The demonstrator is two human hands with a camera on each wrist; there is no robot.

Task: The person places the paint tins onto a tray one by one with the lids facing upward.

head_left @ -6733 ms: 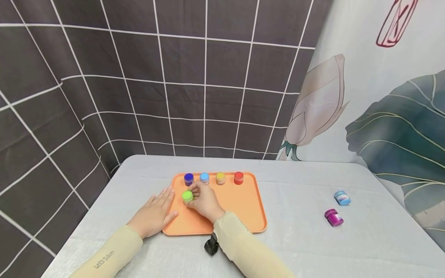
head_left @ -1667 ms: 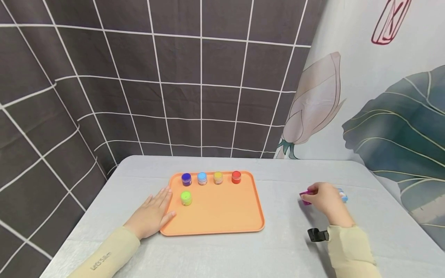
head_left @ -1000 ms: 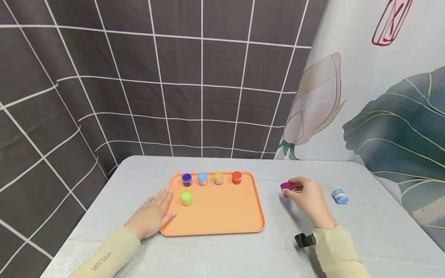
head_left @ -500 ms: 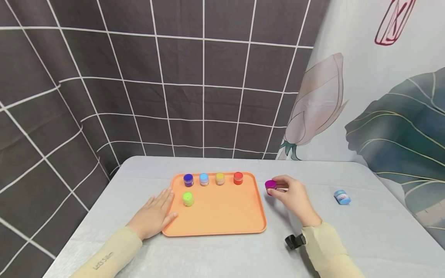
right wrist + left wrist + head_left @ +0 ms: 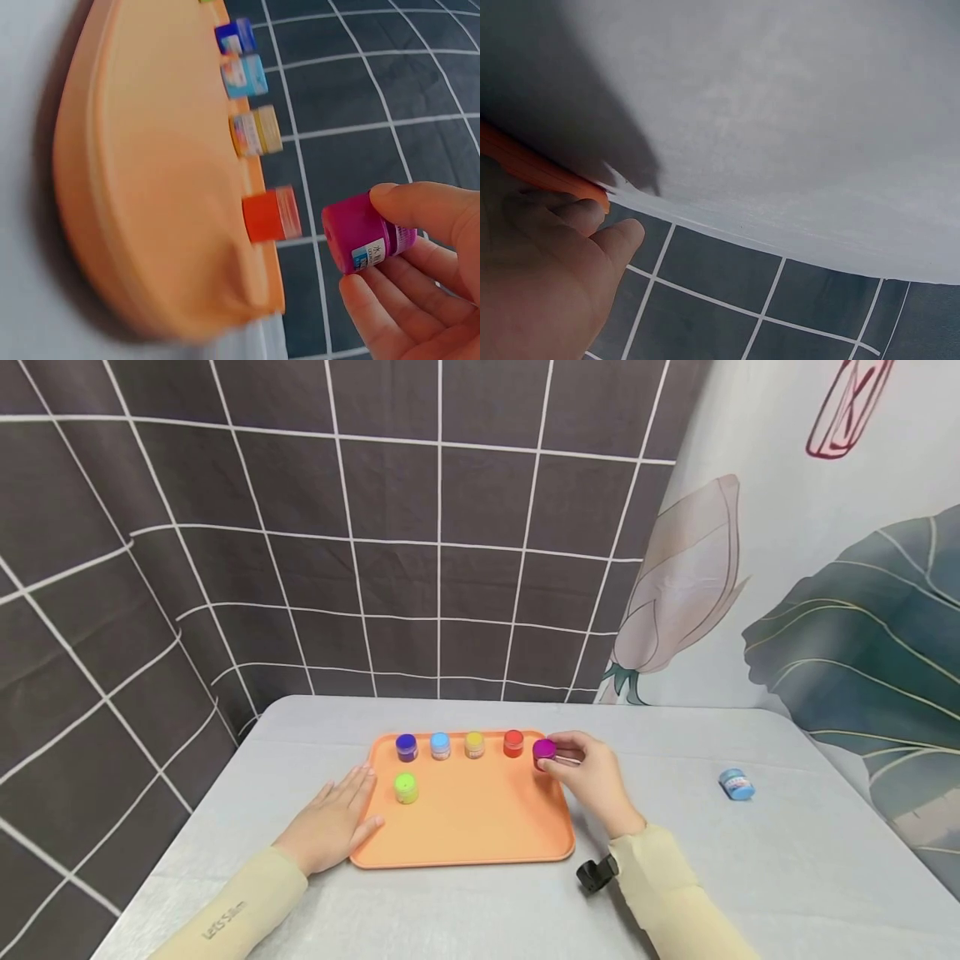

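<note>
My right hand [image 5: 594, 778] pinches a magenta paint jar [image 5: 361, 234] between thumb and fingers, over the right edge of the orange tray [image 5: 480, 827]. Just left of it on the tray stands a red paint jar [image 5: 513, 743]. A yellow jar [image 5: 474, 745], a light blue jar [image 5: 440, 746] and a dark blue jar [image 5: 407, 747] continue that back row. In front of the dark blue one stands a lime green jar [image 5: 406, 788]. My left hand [image 5: 330, 823] lies with straight fingers on the tray's left rim; the left wrist view shows its fingers beside the orange edge.
Another light blue jar [image 5: 737, 784] lies on its side at the right of the table, which has a pale cloth [image 5: 675, 743]. Behind the table hangs a dark curtain [image 5: 480, 577] with white grid lines. A black strap mount [image 5: 597, 874] sticks out from the right wrist.
The right hand left the green jar on the tray, picked up the magenta jar at the right and carried it left to the tray, turning it upright. The left hand stayed put.
</note>
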